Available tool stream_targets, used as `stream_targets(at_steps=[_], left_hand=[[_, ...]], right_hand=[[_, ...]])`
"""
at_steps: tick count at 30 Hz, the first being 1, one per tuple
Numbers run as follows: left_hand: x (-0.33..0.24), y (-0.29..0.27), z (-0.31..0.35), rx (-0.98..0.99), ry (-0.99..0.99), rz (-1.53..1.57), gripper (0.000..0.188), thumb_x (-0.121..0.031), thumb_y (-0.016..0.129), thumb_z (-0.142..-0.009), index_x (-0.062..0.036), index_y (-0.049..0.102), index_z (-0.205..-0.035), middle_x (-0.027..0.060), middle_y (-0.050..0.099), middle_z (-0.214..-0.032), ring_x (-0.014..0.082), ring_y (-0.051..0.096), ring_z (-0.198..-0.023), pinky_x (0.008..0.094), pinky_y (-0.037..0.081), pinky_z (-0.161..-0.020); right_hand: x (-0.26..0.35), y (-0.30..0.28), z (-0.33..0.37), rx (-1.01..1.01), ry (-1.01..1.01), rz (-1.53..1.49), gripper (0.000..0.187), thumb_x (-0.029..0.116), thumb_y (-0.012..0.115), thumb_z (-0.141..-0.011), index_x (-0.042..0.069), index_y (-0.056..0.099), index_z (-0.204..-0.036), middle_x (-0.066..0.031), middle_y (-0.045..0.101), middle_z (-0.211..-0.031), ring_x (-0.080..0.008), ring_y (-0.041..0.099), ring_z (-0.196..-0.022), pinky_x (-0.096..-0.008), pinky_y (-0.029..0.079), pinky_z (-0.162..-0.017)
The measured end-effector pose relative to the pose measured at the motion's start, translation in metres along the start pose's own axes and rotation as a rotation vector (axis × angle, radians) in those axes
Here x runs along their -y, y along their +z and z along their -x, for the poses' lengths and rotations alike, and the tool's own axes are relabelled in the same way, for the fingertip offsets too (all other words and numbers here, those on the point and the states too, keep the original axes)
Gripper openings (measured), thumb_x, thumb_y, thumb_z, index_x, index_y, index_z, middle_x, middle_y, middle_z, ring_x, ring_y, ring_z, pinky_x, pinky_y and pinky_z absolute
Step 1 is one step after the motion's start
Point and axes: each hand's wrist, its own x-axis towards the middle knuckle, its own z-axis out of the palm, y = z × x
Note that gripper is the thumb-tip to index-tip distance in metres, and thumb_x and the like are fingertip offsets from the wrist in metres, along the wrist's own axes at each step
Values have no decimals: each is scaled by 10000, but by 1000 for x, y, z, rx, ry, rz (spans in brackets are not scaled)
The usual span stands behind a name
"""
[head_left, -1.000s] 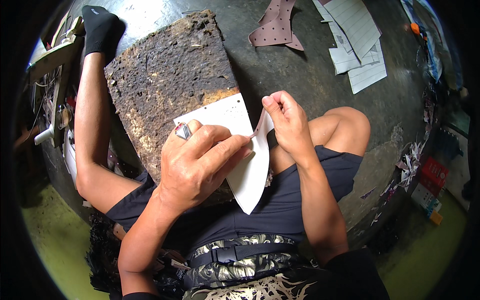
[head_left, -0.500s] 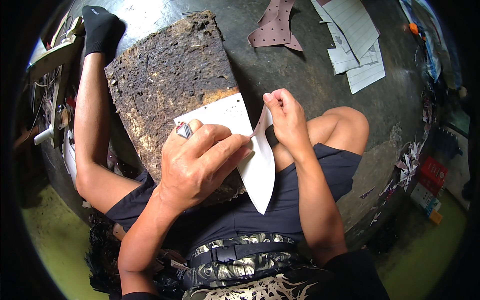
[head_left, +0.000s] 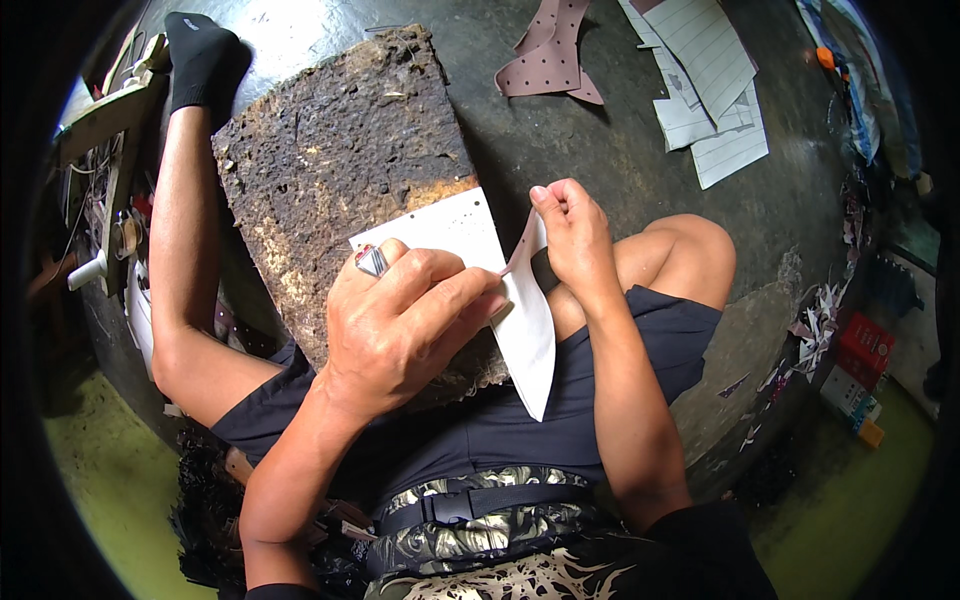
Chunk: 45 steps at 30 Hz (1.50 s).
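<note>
A white sheet (head_left: 440, 222) with small dark dots lies partly on a rough, pitted brown board (head_left: 330, 130). Its pointed end hangs past the board's near right edge, over my shorts. My left hand (head_left: 395, 320), with a ring on one finger, rests over the sheet, thumb and forefinger pinched at its right edge. To the right, my right hand (head_left: 575, 235) is closed on the raised end of a narrow, curling strip (head_left: 522, 250) with a pinkish edge. That strip runs down to the left fingertips, where its join to the sheet is partly hidden.
Pink pieces with dark dots (head_left: 545, 70) lie on the dark floor beyond the board. Lined paper pieces (head_left: 715, 90) are spread at the far right. Scraps (head_left: 815, 325) and a red box (head_left: 865, 345) sit at the right. My bent legs flank the board.
The hanging point of the white sheet has swung slightly to the right and up. Both hands keep their grip, nearly still.
</note>
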Motion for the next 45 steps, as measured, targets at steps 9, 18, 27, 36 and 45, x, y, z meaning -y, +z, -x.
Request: stream_targets(at_steps=[9,18,27,36,45], left_hand=[[0,1,0,-23,0,-2,273,-198,975,-836,-153,826,-1060,-11,690,-936,190,598,-712,383,454,-653],[-4,5,-3,-58,7,-36,241,-225,990,-822,-167,854,-1013,-32,695,-882,177,586,-680,372,448,-641],[-7,11,-2,-86,-43,-56,210,-261,992,-844,-200,852,-988,-40,681,-868,183,595,-698,386,448,-662],[-23,-4,-2,74,-167,-55,241,-226,959,-902,-191,896,-1131,-2,687,-905,210,622,-763,398,459,-711],[-64,-86,-14,129,-53,-427,477,-208,883,-947,-149,778,-1409,52,754,-1085,298,725,-1116,516,495,-1106]], right_hand=[[-9,3,-1,-32,-61,57,365,342,717,-1145,-15,718,-1067,-127,739,-860,-200,667,-776,-387,558,-749],[-8,5,-2,-119,-145,256,356,317,728,-1121,-32,700,-1058,-235,723,-924,-352,745,-853,-482,566,-792],[18,-36,2,-3,527,-1078,498,598,594,-1169,137,548,-1350,-152,745,-1194,-335,821,-901,-438,685,-766],[76,-52,80,18,135,-1027,1019,-86,731,-1055,62,55,-1802,-243,734,-1300,-226,767,-1136,-377,634,-1027],[154,-83,23,841,-697,-71,377,101,848,-885,19,729,-1233,-272,781,-1003,-494,757,-990,-550,595,-872]])
